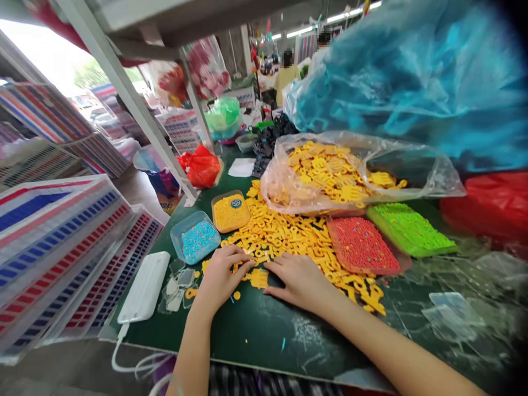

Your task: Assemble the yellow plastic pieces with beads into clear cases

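The yellow plastic pieces point(284, 236) lie in a loose, tangled heap on the dark green table point(297, 341), many of them flat, slim and ring-ended, overlapping at all angles. The heap spreads back to the clear plastic bag point(282, 190), whose open side shows more yellow pieces, some broad and pronged. At the heap's front edge, a broad yellow piece point(259, 279) with prong-like projections lies between the left hand point(225, 269) and the right hand point(295, 278). A small yellow disc point(236, 296) sits apart on the green surface, nearer the front.
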`<state>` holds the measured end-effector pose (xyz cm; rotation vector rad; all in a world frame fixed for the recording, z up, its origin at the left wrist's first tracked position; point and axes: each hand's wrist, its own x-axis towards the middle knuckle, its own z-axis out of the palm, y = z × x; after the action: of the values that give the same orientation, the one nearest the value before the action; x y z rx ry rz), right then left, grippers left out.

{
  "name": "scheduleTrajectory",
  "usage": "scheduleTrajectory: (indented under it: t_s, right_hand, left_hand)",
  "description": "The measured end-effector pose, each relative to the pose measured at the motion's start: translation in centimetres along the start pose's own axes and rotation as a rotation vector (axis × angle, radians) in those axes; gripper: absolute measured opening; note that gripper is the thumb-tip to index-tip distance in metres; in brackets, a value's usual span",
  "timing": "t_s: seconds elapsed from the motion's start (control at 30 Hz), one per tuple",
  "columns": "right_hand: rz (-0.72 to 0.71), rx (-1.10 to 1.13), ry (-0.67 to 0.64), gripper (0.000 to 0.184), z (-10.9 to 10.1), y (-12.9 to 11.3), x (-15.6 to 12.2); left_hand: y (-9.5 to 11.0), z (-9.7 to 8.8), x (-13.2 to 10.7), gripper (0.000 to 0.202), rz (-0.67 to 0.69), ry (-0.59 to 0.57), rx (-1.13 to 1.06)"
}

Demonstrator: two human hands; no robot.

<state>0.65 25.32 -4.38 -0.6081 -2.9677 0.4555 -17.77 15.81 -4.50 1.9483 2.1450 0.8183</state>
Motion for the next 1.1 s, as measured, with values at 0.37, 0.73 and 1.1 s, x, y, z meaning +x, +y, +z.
scheduleTrajectory:
  t_s: [0.37, 0.73, 1.1]
  right_hand:
    - [-0.079, -0.002, -0.023, 0.019, -0.1, 0.6, -0.2]
    - [-0.071, 0.011, -0.021, 0.02, 0.4, 1.0, 0.0]
    - [-0.06, 0.025, -0.063, 0.02, 0.1, 1.1, 0.0]
  left_hand:
    - [0.3, 2.0, -0.8, 0.024, 0.159, -0.108, 0.047]
    - [-0.5, 2.4, -0.8, 0.03, 0.113, -0.153, -0.007]
    - [-0.5, 2.2, -0.8, 0.028, 0.015, -0.072, -0.054]
